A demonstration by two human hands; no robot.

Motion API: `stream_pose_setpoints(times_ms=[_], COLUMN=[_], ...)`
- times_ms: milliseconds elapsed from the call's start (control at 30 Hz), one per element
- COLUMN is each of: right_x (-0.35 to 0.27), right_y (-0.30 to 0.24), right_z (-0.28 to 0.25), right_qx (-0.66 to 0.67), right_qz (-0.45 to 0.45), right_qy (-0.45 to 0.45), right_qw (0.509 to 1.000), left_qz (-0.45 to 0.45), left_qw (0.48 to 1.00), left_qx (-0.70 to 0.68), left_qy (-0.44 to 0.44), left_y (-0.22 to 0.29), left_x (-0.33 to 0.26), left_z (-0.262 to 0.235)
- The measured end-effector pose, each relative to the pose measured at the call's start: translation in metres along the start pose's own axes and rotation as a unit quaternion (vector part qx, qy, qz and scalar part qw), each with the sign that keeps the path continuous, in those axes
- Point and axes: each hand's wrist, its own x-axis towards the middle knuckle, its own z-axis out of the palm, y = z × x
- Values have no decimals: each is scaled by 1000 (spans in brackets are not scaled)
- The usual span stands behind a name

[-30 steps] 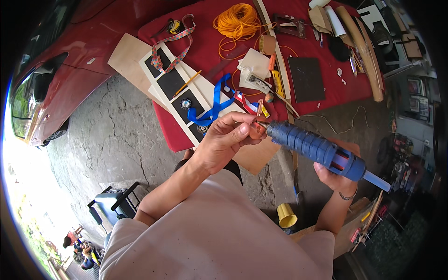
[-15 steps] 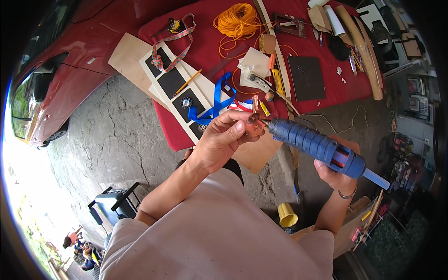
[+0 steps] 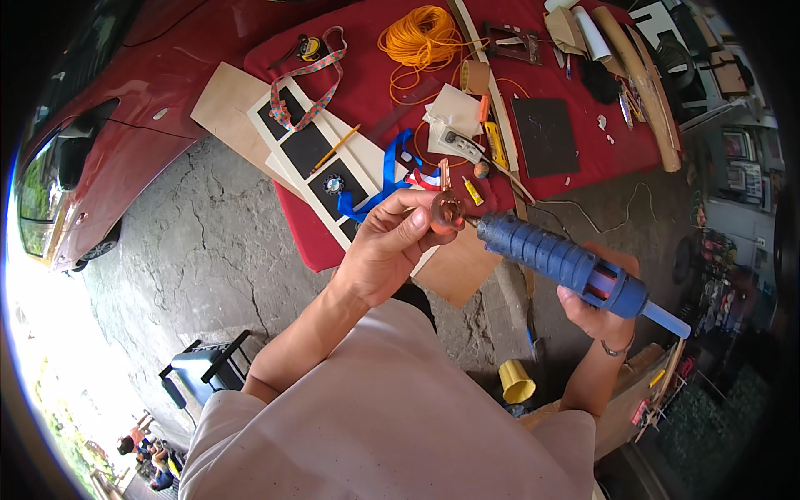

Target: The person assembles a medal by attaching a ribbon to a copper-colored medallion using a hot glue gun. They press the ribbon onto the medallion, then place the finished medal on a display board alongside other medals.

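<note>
Between the thumb and fingers of my left hand (image 3: 393,242) is a round copper-coloured medal (image 3: 447,215), held up near the table's front edge. A copper-coloured bar stands above its disc. Behind it lies a red, white and blue ribbon (image 3: 423,179); whether the two are joined I cannot tell. My right hand (image 3: 602,312) is wrapped around a blue hot glue gun (image 3: 554,258), with a glue stick (image 3: 667,318) out of its back end. The gun's nozzle points left, right by the medal; whether they touch is unclear.
On the red-covered table (image 3: 367,75) lie a long frame with black panels (image 3: 307,154), a blue ribbon (image 3: 390,179), orange cord (image 3: 422,42), a power strip (image 3: 461,143), a small yellow tube (image 3: 472,192) and a black board (image 3: 546,136). A red car (image 3: 167,92) stands at left.
The medal has been tipped in my left fingers, so its disc now shows more fully and its bar has shifted left. The glue gun has shifted slightly left and down.
</note>
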Motion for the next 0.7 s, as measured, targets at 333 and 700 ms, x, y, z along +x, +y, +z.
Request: stream_pose_setpoints(times_ms=[333, 700], right_x=[3, 10], right_y=[-17, -24], right_z=[18, 26], right_qx=[5, 31], right_qz=[-35, -45], right_qy=[38, 15], right_qw=[999, 998], left_qz=[19, 23], left_qw=[1000, 1000], left_qx=[-11, -1], left_qy=[-4, -9], left_y=[4, 9], left_x=[-3, -7], left_z=[-8, -15])
